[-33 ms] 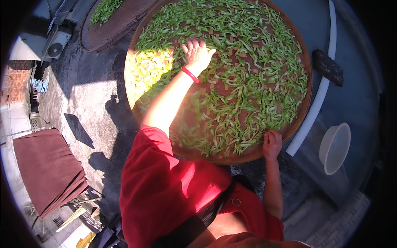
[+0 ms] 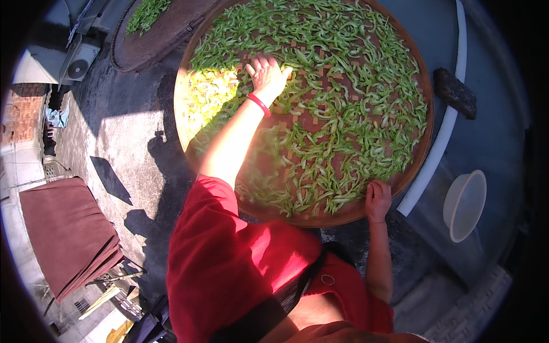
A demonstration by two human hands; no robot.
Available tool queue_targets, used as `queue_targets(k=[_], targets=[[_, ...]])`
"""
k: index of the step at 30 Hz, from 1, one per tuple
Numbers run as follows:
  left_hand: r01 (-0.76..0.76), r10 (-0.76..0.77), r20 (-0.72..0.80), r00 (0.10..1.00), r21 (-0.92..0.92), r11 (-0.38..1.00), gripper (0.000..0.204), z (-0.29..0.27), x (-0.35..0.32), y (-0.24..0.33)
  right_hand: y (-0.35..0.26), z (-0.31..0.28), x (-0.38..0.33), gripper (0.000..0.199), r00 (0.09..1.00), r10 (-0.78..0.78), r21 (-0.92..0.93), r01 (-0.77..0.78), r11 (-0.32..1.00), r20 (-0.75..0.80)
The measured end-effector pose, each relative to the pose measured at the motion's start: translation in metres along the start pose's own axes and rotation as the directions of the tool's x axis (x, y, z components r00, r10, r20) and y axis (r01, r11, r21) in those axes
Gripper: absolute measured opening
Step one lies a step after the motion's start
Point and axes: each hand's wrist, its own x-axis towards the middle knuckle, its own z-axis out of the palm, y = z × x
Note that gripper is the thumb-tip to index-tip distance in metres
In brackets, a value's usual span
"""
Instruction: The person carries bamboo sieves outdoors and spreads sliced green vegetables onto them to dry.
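A large round woven tray (image 2: pixel 424 140) with a raised wooden rim fills the upper middle. Sliced green vegetable strips (image 2: pixel 343 143) lie scattered across it, with bare weave showing between them. My left hand (image 2: pixel 267 75), a red bangle on its wrist, reaches in over the left middle of the tray. Its fingers are spread, palm down, touching or just above the strips; nothing shows in its grasp. At the near right edge my right hand (image 2: pixel 378 201) has its fingers curled over the rim of the tray. Its palm side is partly hidden.
Another round tray (image 2: pixel 163 43) with a pile of green strips stands at the far left. A white pipe (image 2: pixel 434 160) runs along the right under a dark block (image 2: pixel 455 93). Beside it is a pale basin (image 2: pixel 464 206). A brown cloth (image 2: pixel 68 234) hangs at the left.
My left hand has shifted slightly left and nearer over the strips. My right hand stays at the rim. The whole view has moved a little.
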Motion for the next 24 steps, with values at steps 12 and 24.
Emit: queue_targets(k=[12,24], targets=[[-0.261,0.279,0.048,0.959,-0.234,0.937,0.074,-0.016,-0.094,-0.037,0.008,0.008,-0.006,0.007,0.999,-0.017,-0.051,0.018,0.999,0.03],[0.06,-0.056,0.06,0.997,-0.081,0.995,0.073,-0.044,-0.185,-0.167,0.002,0.007,-0.003,0.01,0.994,0.021,-0.115,-0.008,0.993,0.111]])
